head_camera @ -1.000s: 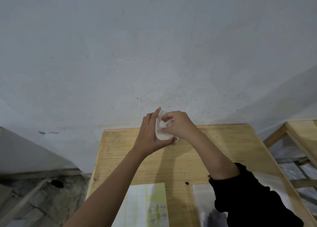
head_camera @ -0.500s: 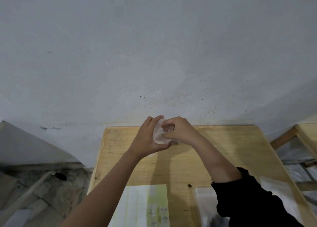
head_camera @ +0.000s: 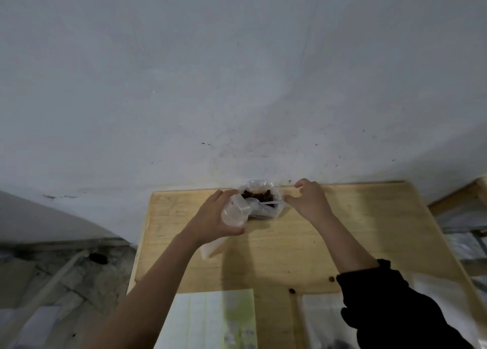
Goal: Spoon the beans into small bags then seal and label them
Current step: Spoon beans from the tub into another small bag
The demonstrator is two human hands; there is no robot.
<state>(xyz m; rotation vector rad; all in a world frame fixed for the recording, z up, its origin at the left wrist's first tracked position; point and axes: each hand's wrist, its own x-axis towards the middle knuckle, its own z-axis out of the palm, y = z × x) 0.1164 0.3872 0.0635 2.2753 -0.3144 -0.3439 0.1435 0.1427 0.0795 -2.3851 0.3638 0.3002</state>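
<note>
Your left grip (head_camera: 213, 219), centre frame, has its fingers curled round a small clear plastic bag (head_camera: 234, 213), held just left of the larger clear plastic bag of dark brown beans (head_camera: 259, 195) at the far edge of the pale wooden desk (head_camera: 369, 230). Your right grip (head_camera: 311, 201) sits just right of that bag, fingers loosely curled, thumb tip at the handle of the white plastic spoon (head_camera: 270, 203) lying in it; pinch or mere touch, cannot tell. A white-and-green label sheet (head_camera: 216, 319) lies at lower centre.
</note>
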